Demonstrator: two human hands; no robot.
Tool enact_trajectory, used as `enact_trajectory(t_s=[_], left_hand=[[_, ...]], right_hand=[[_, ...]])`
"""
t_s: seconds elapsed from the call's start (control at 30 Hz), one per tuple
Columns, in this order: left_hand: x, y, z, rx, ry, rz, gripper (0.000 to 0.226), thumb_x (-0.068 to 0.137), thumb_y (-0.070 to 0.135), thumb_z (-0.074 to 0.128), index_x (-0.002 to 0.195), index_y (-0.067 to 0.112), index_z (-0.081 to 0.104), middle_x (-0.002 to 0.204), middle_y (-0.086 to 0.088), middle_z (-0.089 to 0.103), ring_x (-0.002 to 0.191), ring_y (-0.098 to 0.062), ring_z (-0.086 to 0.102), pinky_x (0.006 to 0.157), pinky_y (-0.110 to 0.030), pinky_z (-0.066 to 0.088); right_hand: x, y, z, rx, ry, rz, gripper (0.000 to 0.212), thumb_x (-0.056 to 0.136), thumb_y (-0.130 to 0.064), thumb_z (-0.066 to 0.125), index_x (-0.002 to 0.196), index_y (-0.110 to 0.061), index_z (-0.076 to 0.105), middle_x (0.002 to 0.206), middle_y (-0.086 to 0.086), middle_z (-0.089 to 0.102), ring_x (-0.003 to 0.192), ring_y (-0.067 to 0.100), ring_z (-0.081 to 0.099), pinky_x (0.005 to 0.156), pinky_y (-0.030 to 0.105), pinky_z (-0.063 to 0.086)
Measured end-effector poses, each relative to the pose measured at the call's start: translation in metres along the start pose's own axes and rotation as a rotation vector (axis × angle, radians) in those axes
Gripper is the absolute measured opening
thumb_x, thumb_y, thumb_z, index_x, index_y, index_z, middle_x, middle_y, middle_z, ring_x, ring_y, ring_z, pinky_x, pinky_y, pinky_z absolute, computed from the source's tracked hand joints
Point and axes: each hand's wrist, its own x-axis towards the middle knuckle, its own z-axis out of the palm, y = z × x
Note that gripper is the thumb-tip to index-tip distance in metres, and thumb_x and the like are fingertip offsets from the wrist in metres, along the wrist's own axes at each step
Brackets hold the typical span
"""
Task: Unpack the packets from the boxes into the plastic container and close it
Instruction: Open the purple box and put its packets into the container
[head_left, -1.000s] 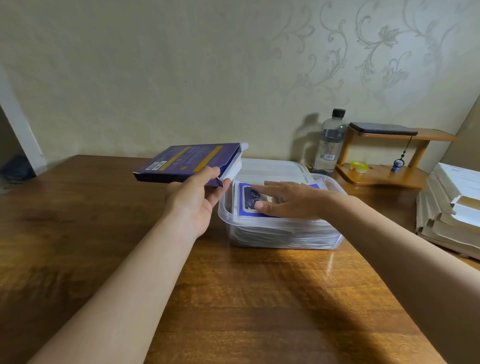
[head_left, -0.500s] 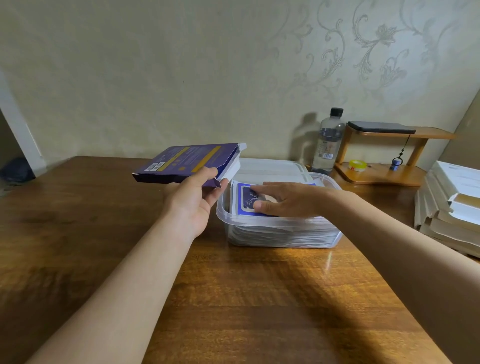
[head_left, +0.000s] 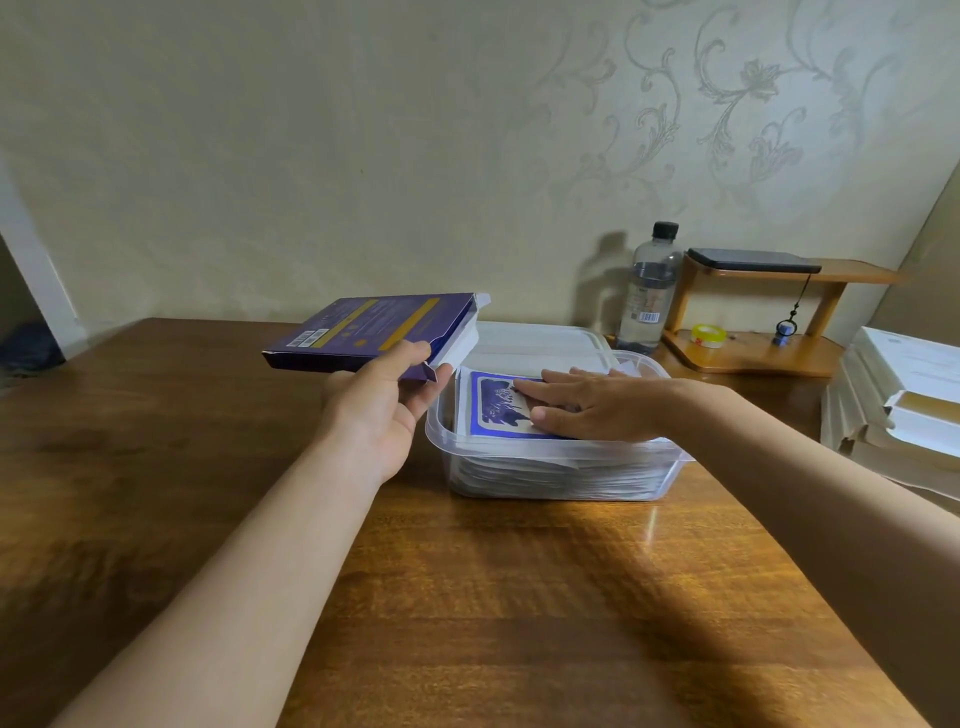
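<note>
Purple box (head_left: 374, 330) sits pinched in our left hand (head_left: 382, 410), left of the plastic container (head_left: 561, 467), while our right hand (head_left: 597, 405) presses flat, fingers straight, on the top packet (head_left: 496, 408) inside.

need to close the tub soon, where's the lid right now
In the head view the lid lies flat on the table right behind the plastic container, between the purple box in the left hand and the water bottle.

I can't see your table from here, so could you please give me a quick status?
Left hand grips the purple box. Right hand presses flat on the top packet in the plastic container. Lid lies behind it.
</note>
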Motion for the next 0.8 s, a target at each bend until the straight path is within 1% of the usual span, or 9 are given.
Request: enact_trajectory(t_s=[0.33, 0.4, 0.47, 0.53, 0.57, 0.63, 0.67, 0.73, 0.8], left_hand=[[-0.002, 0.001, 0.001, 0.013, -0.006, -0.022, 0.055, 0.082, -0.002, 0.078, 0.132, 0.006, 0.056, 0.124, -0.022, 0.064, 0.103, -0.036, 0.070, 0.065, -0.033, 0.062], [-0.003, 0.001, 0.001, 0.008, -0.012, -0.023, 0.055, 0.082, -0.002, 0.077, 0.132, 0.005, 0.056, 0.124, -0.022, 0.064, 0.104, -0.036, 0.070, 0.064, -0.033, 0.062], [-0.005, 0.002, 0.002, -0.001, -0.011, -0.027, 0.054, 0.082, -0.002, 0.077, 0.132, 0.004, 0.057, 0.122, -0.022, 0.064, 0.103, -0.036, 0.070, 0.063, -0.033, 0.062], [-0.006, 0.003, 0.002, -0.010, -0.022, -0.037, 0.052, 0.083, -0.002, 0.076, 0.131, 0.004, 0.057, 0.121, -0.023, 0.065, 0.102, -0.036, 0.070, 0.063, -0.032, 0.062], [-0.006, 0.003, 0.003, -0.019, -0.029, -0.042, 0.051, 0.083, -0.002, 0.076, 0.130, 0.003, 0.058, 0.122, -0.024, 0.065, 0.101, -0.036, 0.071, 0.063, -0.031, 0.062], [-0.007, 0.004, 0.003, -0.040, -0.035, -0.043, 0.051, 0.083, -0.003, 0.076, 0.130, 0.003, 0.058, 0.122, -0.025, 0.065, 0.101, -0.037, 0.071, 0.061, -0.030, 0.061], [-0.008, 0.003, 0.004, -0.047, -0.034, -0.041, 0.051, 0.083, -0.003, 0.076, 0.131, 0.003, 0.057, 0.122, -0.024, 0.065, 0.102, -0.037, 0.071, 0.061, -0.030, 0.061], [-0.008, 0.003, 0.004, -0.060, -0.034, -0.040, 0.052, 0.083, -0.002, 0.076, 0.131, 0.006, 0.057, 0.122, -0.024, 0.065, 0.104, -0.038, 0.071, 0.062, -0.032, 0.062], [-0.009, 0.003, 0.004, -0.052, -0.039, -0.038, 0.046, 0.084, -0.001, 0.076, 0.126, 0.008, 0.059, 0.121, -0.024, 0.066, 0.103, -0.039, 0.071, 0.066, -0.036, 0.064]], right_hand=[[0.005, 0.004, 0.002, -0.024, -0.035, -0.002, 0.076, 0.079, -0.083, 0.013, 0.148, -0.059, -0.006, 0.166, -0.011, -0.007, 0.153, 0.023, -0.008, 0.121, 0.056, -0.005], [0.002, 0.002, 0.002, -0.005, -0.013, 0.012, 0.074, 0.081, -0.082, 0.017, 0.149, -0.059, -0.001, 0.166, -0.010, -0.003, 0.153, 0.024, -0.004, 0.121, 0.055, -0.001], [-0.003, -0.002, 0.000, 0.082, 0.065, 0.026, 0.071, 0.087, -0.076, 0.030, 0.152, -0.053, 0.014, 0.165, -0.007, 0.013, 0.152, 0.026, 0.015, 0.121, 0.051, 0.014], [-0.009, -0.007, 0.000, 0.205, 0.266, 0.040, 0.062, 0.091, -0.065, 0.046, 0.149, -0.043, 0.037, 0.154, -0.004, 0.041, 0.137, 0.024, 0.044, 0.109, 0.042, 0.038], [-0.011, -0.009, -0.001, 0.235, 0.403, 0.041, 0.054, 0.093, -0.058, 0.053, 0.143, -0.037, 0.048, 0.144, -0.003, 0.053, 0.127, 0.022, 0.054, 0.102, 0.038, 0.046], [-0.012, -0.016, -0.007, 0.329, 0.634, 0.001, 0.035, 0.095, -0.039, 0.062, 0.126, -0.024, 0.065, 0.121, 0.000, 0.068, 0.109, 0.018, 0.065, 0.092, 0.037, 0.055], [-0.010, -0.020, -0.011, 0.432, 0.698, -0.025, 0.025, 0.094, -0.030, 0.065, 0.116, -0.019, 0.071, 0.110, 0.001, 0.073, 0.098, 0.017, 0.069, 0.087, 0.038, 0.058], [-0.006, -0.035, -0.020, 0.688, 0.734, -0.048, 0.015, 0.092, -0.017, 0.066, 0.101, -0.011, 0.075, 0.090, 0.007, 0.075, 0.078, 0.018, 0.069, 0.073, 0.039, 0.061], [0.000, -0.055, -0.028, 0.880, 0.688, -0.053, 0.013, 0.091, -0.011, 0.065, 0.096, -0.004, 0.075, 0.081, 0.011, 0.070, 0.067, 0.019, 0.063, 0.060, 0.034, 0.057]])
